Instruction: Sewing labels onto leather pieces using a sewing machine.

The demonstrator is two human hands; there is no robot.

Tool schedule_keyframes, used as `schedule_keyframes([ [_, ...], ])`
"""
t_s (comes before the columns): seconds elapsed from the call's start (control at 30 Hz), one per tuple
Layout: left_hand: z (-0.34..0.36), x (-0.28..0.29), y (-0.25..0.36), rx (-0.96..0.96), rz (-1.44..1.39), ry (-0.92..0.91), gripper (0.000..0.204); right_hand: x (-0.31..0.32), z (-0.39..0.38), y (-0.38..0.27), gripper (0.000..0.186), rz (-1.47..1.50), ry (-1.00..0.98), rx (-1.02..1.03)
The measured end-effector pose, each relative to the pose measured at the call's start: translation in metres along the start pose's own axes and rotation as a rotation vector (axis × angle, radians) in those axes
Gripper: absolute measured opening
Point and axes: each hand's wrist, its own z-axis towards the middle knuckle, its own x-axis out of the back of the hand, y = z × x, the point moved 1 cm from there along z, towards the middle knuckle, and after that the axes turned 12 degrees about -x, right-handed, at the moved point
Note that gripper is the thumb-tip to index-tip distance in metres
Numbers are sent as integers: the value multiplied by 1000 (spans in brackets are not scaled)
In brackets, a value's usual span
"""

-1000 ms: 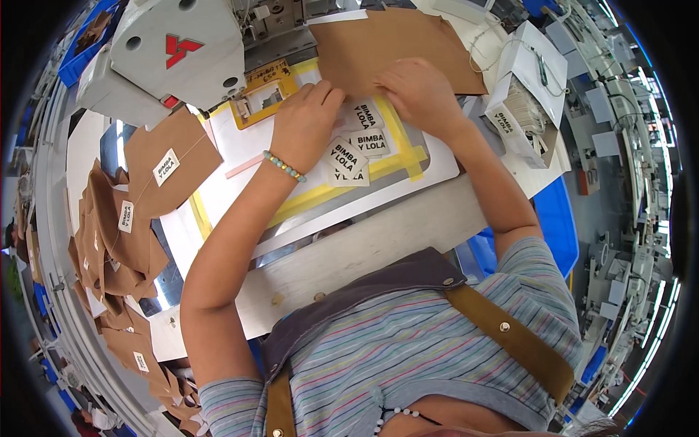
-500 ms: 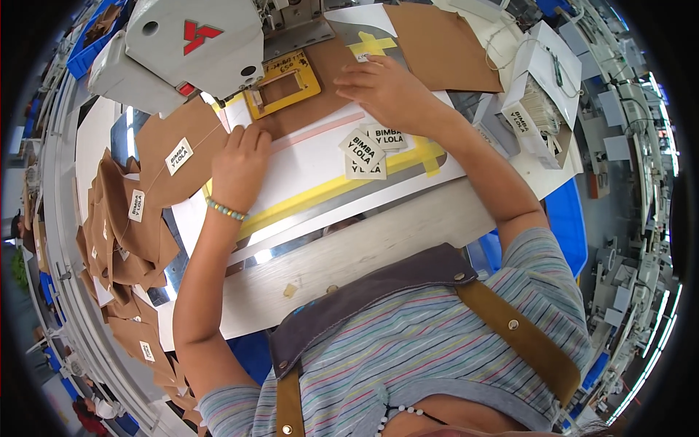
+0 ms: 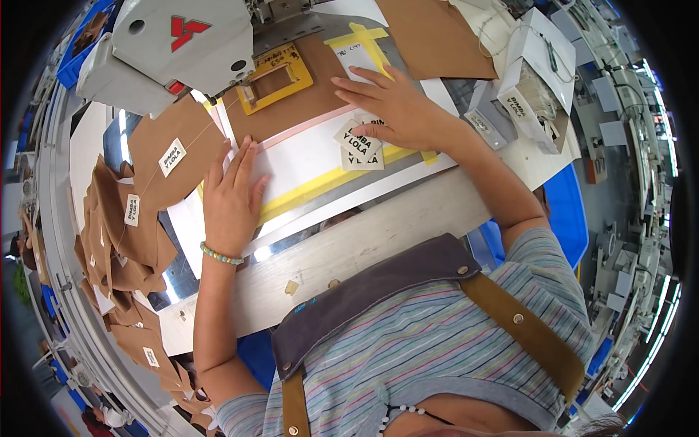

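Labels (image 3: 357,150), square and whitish, lie under the spread right hand (image 3: 408,115). The left hand (image 3: 233,195), slightly spread, is beside a flat brown sheet (image 3: 318,91).

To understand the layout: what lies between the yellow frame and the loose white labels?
The head view shows the brown panel, then the pink strip, then a little white sheet between them.

Head-worn fisheye; straight down; close

Free gap between left hand (image 3: 234,191) and right hand (image 3: 400,109), machine head (image 3: 171,58) barring upper left, box (image 3: 534,49) right
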Motion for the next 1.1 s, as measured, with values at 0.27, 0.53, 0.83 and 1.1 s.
schedule_keyframes([
  [0.27,-4,0,3,12,43,93,50,0,1,-10,75,45,-23,6],
  [0.53,-7,2,2,58,55,106,50,3,2,-8,72,106,-13,-7],
  [0.83,-11,-2,0,78,114,141,47,16,3,5,59,175,-1,0],
  [1.1,-5,2,9,39,150,96,55,11,0,6,66,161,-40,48],
])
